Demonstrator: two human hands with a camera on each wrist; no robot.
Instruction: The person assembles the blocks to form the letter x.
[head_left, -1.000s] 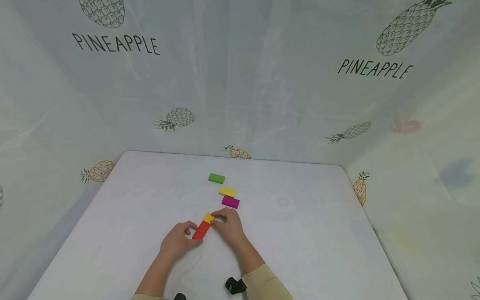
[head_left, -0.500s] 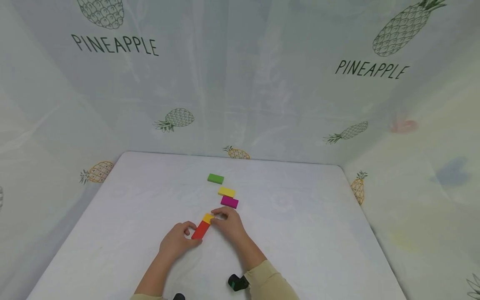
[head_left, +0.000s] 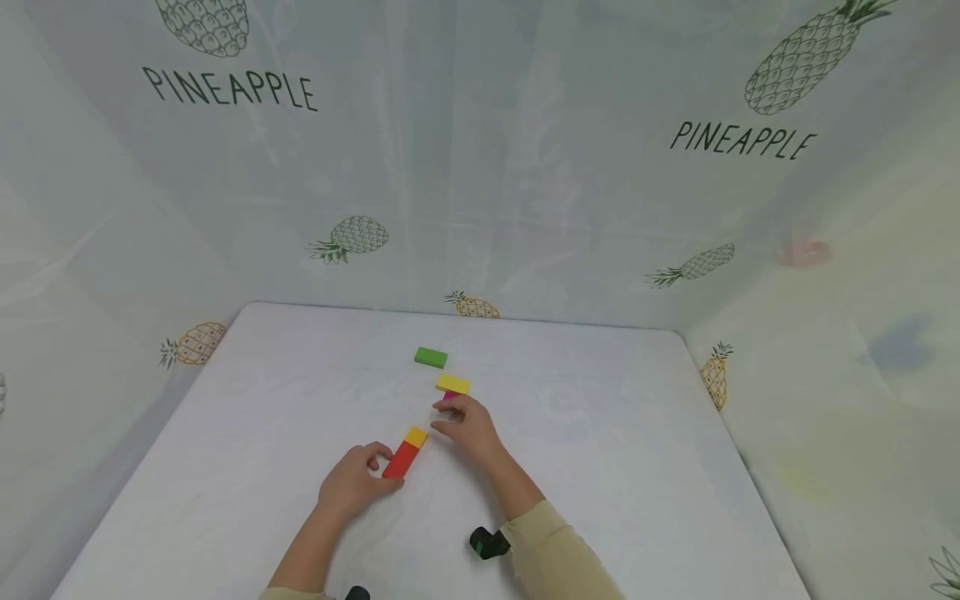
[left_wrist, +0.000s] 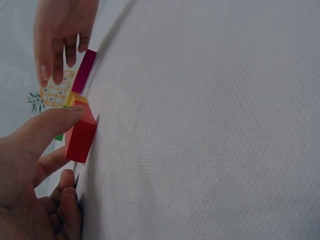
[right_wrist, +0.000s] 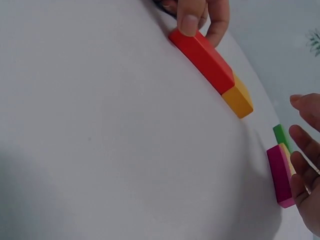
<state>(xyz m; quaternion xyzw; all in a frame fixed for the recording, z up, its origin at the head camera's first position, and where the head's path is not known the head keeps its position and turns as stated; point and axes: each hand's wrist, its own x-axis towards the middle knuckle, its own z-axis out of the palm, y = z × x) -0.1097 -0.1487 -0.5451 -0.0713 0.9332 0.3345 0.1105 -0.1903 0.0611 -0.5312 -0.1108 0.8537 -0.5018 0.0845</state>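
A red block point(head_left: 401, 460) lies slanted on the white table, and my left hand point(head_left: 351, 483) pinches it between thumb and fingers. At its far end an orange block point(head_left: 416, 437) touches it in line, as the right wrist view also shows. My right hand point(head_left: 472, 429) hovers apart from the orange block with its fingers loosely bent and nothing between them. Beneath and behind that hand lies a purple block point(right_wrist: 280, 177), mostly covered in the head view. Just beyond it sits a yellow block point(head_left: 453, 383).
Farther back on the table lies a green block point(head_left: 431, 357). Both wrists carry small black devices, the right one point(head_left: 489, 543) showing near the sleeve. A pineapple-print curtain point(head_left: 495, 167) hangs beyond the table's back edge.
My right hand has let go of the orange block and moved away to the right and back, now covering part of the purple block. The left hand stays on the red block.
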